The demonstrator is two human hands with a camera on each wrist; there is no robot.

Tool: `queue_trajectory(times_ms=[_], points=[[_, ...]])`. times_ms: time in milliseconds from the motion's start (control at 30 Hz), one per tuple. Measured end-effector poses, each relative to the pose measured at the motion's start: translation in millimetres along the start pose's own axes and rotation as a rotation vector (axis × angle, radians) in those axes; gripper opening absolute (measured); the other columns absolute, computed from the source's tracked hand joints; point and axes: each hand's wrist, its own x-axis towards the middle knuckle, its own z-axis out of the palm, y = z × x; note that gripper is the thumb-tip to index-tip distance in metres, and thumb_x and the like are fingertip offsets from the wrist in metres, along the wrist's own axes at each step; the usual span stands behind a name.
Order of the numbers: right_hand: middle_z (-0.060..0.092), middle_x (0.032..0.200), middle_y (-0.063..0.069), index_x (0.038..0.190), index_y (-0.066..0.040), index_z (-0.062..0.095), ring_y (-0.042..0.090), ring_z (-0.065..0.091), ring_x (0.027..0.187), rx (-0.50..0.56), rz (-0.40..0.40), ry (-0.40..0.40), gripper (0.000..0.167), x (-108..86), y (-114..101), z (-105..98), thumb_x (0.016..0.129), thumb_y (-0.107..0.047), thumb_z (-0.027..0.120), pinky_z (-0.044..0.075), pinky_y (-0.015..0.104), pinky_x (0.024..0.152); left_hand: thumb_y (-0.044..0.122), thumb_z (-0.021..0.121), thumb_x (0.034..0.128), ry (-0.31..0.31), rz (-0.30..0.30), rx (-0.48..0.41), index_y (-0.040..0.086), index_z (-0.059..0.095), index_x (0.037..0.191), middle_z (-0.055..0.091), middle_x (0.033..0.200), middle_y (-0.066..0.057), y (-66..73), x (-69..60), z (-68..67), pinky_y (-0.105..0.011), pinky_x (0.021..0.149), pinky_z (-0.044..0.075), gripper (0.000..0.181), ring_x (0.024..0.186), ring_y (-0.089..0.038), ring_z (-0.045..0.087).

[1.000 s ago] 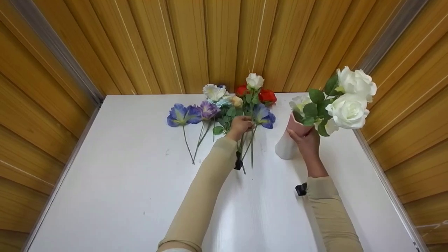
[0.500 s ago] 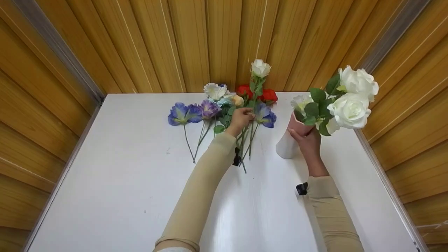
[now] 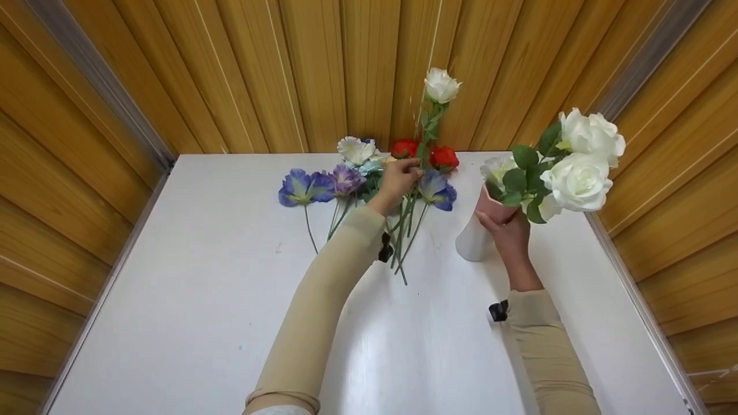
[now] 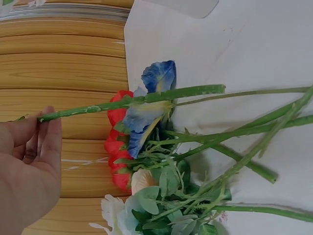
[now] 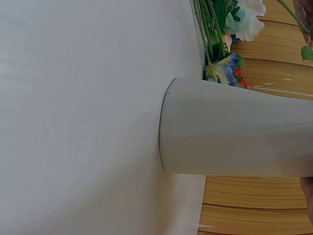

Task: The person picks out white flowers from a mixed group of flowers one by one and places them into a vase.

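My left hand pinches the green stem of a white rose, whose bloom stands above the pile in the head view. In the left wrist view the stem juts out from between the thumb and fingers, its cut end off the table. With curled fingers my right hand grips the upper part of a pink and white vase. Several white roses with green leaves lean rightward out of its mouth. The vase's white base rests on the table in the right wrist view.
On the white table lie blue-purple flowers, red flowers, a white flower and a peach bloom, stems crossing toward the front. Wood-panelled walls enclose the table at the back and sides.
My left hand has risen and moved away toward the back wall, lifting the white rose up out of the pile. The right hand and the vase have stayed in place.
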Motion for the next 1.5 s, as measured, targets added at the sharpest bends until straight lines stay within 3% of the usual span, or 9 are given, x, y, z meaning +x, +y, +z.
queue_trajectory(times_ms=[200, 467, 633, 833, 967, 1100, 1267, 1500], points=[[0.04, 0.16, 0.02, 0.157, -0.001, 0.027, 0.033, 0.04, 0.147, 0.017, -0.012, 0.001, 0.089, -0.5, 0, 1, 0.088, -0.017, 0.081, 0.032, 0.047, 0.126, -0.002, 0.058, 0.1004, 0.023, 0.06, -0.016, -0.005, 0.061, 0.137, 0.07, 0.124, -0.026, 10.5, 2.0, -2.9, -0.033, 0.097, 0.059, 0.037, 0.107, -0.028, 0.071], [0.042, 0.158, 0.019, 0.156, -0.001, 0.029, 0.032, 0.042, 0.143, 0.023, -0.018, 0.01, 0.087, -1.2, 0, 0, 0.088, -0.017, 0.08, 0.034, 0.047, 0.126, 0.001, 0.062, 0.0996, 0.048, 0.131, 0.066, 0.0, 0.066, 0.134, 0.072, 0.124, -0.02, 28.8, -0.1, -6.1, -0.029, 0.097, 0.059, 0.035, 0.114, -0.027, 0.069], [0.042, 0.157, 0.02, 0.156, 0.0, 0.029, 0.032, 0.043, 0.143, 0.03, -0.018, 0.008, 0.086, -1.2, 0, 0, 0.088, -0.016, 0.08, 0.034, 0.048, 0.125, 0.002, 0.062, 0.0999, 0.048, 0.177, 0.089, 0.001, 0.066, 0.135, 0.072, 0.129, -0.017, 47.4, -2.5, -7.4, -0.027, 0.097, 0.058, 0.035, 0.117, -0.026, 0.068], [0.039, 0.161, 0.019, 0.157, -0.003, 0.027, 0.034, 0.04, 0.147, -0.006, 0.0, -0.007, 0.088, -0.8, -1, -1, 0.089, -0.018, 0.08, 0.033, 0.049, 0.126, 0.003, 0.061, 0.1001, -0.004, 0.213, 0.086, 0.004, 0.065, 0.136, 0.072, 0.129, -0.014, 77.4, -9.6, -3.6, -0.022, 0.099, 0.056, 0.036, 0.118, -0.022, 0.07], [0.037, 0.161, 0.018, 0.158, -0.004, 0.024, 0.034, 0.038, 0.147, 0.006, -0.01, -0.015, 0.089, 0.8, -1, -1, 0.089, -0.017, 0.079, 0.033, 0.049, 0.126, 0.002, 0.061, 0.0999, -0.039, 0.314, 0.117, 0.002, 0.065, 0.135, 0.074, 0.124, -0.016, 99.9, -15.5, 1.6, -0.019, 0.096, 0.056, 0.036, 0.113, -0.023, 0.072], [0.038, 0.16, 0.016, 0.159, -0.006, 0.023, 0.032, 0.039, 0.145, 0.036, -0.025, -0.018, 0.09, 1.4, 1, -1, 0.089, -0.016, 0.079, 0.033, 0.049, 0.126, 0.001, 0.062, 0.0991, -0.094, 0.397, 0.091, -0.003, 0.064, 0.135, 0.073, 0.123, -0.021, 119.4, -23.4, 9.3, -0.019, 0.095, 0.057, 0.036, 0.112, -0.025, 0.074], [0.041, 0.158, 0.01, 0.159, -0.011, 0.025, 0.026, 0.041, 0.142, 0.066, -0.051, -0.025, 0.089, 2.2, 3, -1, 0.089, -0.02, 0.079, 0.035, 0.048, 0.125, 0.0, 0.063, 0.098, -0.13, 0.465, 0.095, -0.005, 0.064, 0.133, 0.073, 0.125, -0.021, 137.8, -35.3, 18.1, -0.017, 0.093, 0.057, 0.036, 0.113, -0.025, 0.074], [0.047, 0.15, 0.011, 0.155, -0.009, 0.032, 0.024, 0.046, 0.132, 0.051, -0.026, -0.002, 0.085, 3.5, 4, 0, 0.086, -0.022, 0.079, 0.04, 0.047, 0.122, -0.003, 0.063, 0.0967, -0.176, 0.503, 0.002, -0.008, 0.063, 0.134, 0.074, 0.121, -0.023, 154.9, -50.2, 28.7, -0.018, 0.092, 0.058, 0.037, 0.108, -0.026, 0.076]])
